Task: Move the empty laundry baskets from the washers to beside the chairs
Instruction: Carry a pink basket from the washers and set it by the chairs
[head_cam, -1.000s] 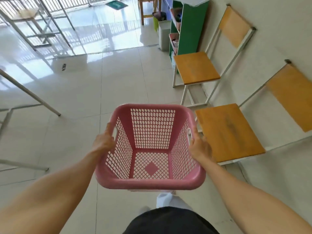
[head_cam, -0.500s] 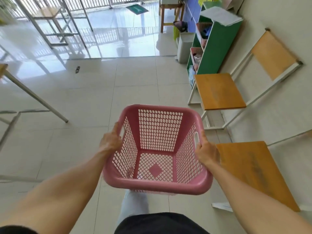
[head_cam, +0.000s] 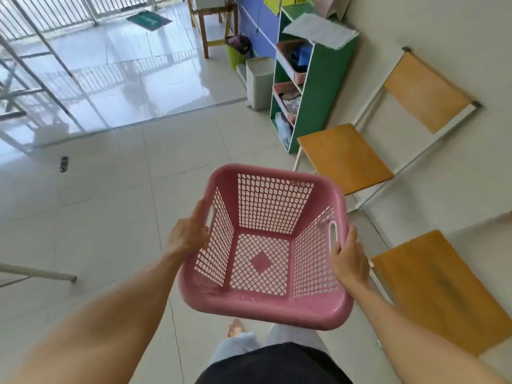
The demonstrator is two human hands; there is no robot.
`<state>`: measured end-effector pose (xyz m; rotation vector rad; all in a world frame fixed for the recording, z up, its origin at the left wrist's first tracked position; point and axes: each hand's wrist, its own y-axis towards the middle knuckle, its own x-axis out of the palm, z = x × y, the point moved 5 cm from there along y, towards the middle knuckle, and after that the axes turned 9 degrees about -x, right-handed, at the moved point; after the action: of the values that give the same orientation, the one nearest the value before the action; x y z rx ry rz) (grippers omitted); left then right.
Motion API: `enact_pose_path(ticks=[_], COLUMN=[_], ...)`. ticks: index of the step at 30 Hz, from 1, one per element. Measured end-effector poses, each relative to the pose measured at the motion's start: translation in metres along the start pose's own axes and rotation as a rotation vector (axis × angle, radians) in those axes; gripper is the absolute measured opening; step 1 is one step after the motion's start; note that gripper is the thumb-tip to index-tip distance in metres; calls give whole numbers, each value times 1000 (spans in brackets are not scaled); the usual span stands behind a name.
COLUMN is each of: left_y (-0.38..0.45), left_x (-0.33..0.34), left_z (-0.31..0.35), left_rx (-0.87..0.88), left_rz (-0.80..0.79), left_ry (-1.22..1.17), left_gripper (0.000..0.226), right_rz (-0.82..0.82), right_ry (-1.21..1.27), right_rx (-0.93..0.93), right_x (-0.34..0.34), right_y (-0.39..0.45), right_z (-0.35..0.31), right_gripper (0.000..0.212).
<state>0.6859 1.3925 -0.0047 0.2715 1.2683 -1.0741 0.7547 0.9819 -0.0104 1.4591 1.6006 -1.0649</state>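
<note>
An empty pink laundry basket [head_cam: 266,304] with lattice walls is held in the air in front of me, above the tiled floor. My left hand [head_cam: 188,234] grips its left handle and my right hand [head_cam: 349,259] grips its right handle. Two chairs with orange seats and white frames stand along the right wall: the near chair [head_cam: 440,289] is just right of the basket, and the far chair [head_cam: 343,156] stands beyond the basket's far right corner. No washers are in view.
A green shelf unit [head_cam: 318,87] with pink trays and papers on top stands past the far chair, beside a grey bin [head_cam: 259,83]. A wooden stool [head_cam: 213,18] is farther back. Metal rack legs [head_cam: 38,274] reach in from the left.
I have walked forward along the wall with the basket; the chairs have slid right and nearer in view, and the green shelf has come closer. Both hands keep their hold.
</note>
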Motion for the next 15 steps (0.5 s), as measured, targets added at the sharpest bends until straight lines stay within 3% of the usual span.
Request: enact_pose_path(ticks=[5, 15], left_y=[92, 245], left_x=[-9, -11], left_z=[36, 130], left_rx=[85, 133], left_rz=[-55, -284], left_ry=[53, 151], left_gripper=[87, 82], right_rz=[3, -80], right_ry=[21, 99], right_rx=[183, 421], right_x=[19, 55], right_y=[34, 141], right_z=[-11, -17], right_gripper=[57, 43])
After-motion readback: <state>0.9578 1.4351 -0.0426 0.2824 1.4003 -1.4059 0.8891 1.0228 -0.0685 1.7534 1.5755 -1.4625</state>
